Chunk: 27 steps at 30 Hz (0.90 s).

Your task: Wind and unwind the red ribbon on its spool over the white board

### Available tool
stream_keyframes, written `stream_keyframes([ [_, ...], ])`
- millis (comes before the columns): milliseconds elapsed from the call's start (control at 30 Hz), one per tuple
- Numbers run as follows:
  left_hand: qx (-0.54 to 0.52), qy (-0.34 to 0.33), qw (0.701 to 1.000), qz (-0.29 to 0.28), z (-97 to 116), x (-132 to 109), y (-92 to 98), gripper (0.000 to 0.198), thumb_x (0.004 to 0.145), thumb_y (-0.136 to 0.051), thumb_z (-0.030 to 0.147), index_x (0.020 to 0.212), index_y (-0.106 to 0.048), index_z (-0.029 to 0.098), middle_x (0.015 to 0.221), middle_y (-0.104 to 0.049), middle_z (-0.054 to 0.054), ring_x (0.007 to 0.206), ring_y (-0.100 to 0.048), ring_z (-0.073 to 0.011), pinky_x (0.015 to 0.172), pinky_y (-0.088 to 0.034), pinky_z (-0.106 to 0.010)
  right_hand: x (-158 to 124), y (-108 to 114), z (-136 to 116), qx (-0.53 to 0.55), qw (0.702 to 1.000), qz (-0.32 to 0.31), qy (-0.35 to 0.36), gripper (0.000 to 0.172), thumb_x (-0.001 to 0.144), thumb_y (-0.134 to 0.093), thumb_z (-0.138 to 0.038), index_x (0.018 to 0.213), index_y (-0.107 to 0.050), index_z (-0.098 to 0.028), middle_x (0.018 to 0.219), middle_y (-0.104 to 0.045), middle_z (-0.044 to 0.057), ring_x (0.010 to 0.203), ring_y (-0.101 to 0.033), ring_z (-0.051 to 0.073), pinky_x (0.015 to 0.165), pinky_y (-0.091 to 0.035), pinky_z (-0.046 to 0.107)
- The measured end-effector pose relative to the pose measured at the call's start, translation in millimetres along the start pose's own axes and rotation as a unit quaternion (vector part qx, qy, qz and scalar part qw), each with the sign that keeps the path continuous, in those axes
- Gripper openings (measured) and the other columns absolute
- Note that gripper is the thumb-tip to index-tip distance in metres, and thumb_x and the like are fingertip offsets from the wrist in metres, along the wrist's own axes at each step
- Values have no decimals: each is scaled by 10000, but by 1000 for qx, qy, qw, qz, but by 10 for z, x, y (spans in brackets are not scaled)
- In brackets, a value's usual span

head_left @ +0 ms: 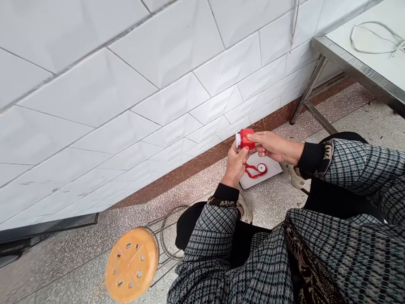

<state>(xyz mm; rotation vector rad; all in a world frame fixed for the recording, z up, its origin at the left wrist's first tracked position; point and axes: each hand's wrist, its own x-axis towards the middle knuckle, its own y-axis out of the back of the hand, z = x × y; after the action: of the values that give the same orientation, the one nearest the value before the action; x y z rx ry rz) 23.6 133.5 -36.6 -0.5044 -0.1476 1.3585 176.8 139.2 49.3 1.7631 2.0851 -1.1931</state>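
Both my hands hold up a small red cylinder with a white end (245, 139), in front of the tiled wall. My left hand (235, 164) grips it from below and the left, with the thumb near the white end. From the right, my right hand (272, 144) has its thumb and fingers closed on the red body. What exactly the cylinder is I cannot make out. Below lies a white board (270, 171) on the floor, bearing a red ribbon loop (251, 172) and a round white disc with a red rim (261, 168).
An orange round stool (132, 265) with a holed seat and wire legs stands at lower left. A metal-framed table (357, 57) with a coil of pale cord (376, 51) is at upper right. White wall tiles (174, 55) rise ahead.
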Motion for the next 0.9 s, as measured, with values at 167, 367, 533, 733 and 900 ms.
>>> stream_keyframes([
  [167, -3, 6, 1000, 17, -41, -21, -30, 655, 695, -979, 520, 1196, -698, 204, 532, -465, 161, 432, -328, -21, 856, -615, -342, 87, 34, -28, 8, 998, 54, 28, 340, 1073, -604, -157, 735, -579, -173, 523, -411, -53, 439, -297, 55, 374, -276, 143],
  [367, 58, 6, 996, 68, -103, -91, -65, 910, 776, -909, 561, 1536, -564, 199, 564, -545, 112, 434, -404, -54, 622, -527, -282, 223, 155, -193, 92, 993, 70, 11, 244, 1093, -581, -167, 849, -589, -170, 565, -453, -63, 419, -275, 40, 367, -265, 138],
  [533, 100, -11, 993, 59, -155, -125, -51, 963, 832, -856, 593, 1630, -484, 202, 581, -591, 80, 418, -402, -61, 548, -467, -274, 230, 152, -205, 94, 993, 65, 12, 228, 1093, -558, -134, 870, -592, -168, 568, -449, -60, 419, -275, 38, 358, -252, 132],
  [733, 132, -24, 990, 48, -127, -59, 48, 1038, 814, -886, 550, 1672, -417, 202, 493, -507, 106, 403, -407, -82, 441, -324, -232, 206, 156, -223, 89, 994, 40, -46, 230, 1096, -525, -126, 874, -560, -173, 562, -434, -71, 386, -246, 22, 324, -222, 108],
  [900, 115, -8, 993, -3, -50, -13, 154, 1124, 687, -995, 401, 1659, -437, 303, 658, -655, 59, 452, -460, -85, 460, -383, -232, 155, 208, -251, 88, 987, -12, -134, 206, 1054, -562, -156, 858, -518, -197, 557, -432, -72, 363, -223, 25, 296, -227, 114],
])
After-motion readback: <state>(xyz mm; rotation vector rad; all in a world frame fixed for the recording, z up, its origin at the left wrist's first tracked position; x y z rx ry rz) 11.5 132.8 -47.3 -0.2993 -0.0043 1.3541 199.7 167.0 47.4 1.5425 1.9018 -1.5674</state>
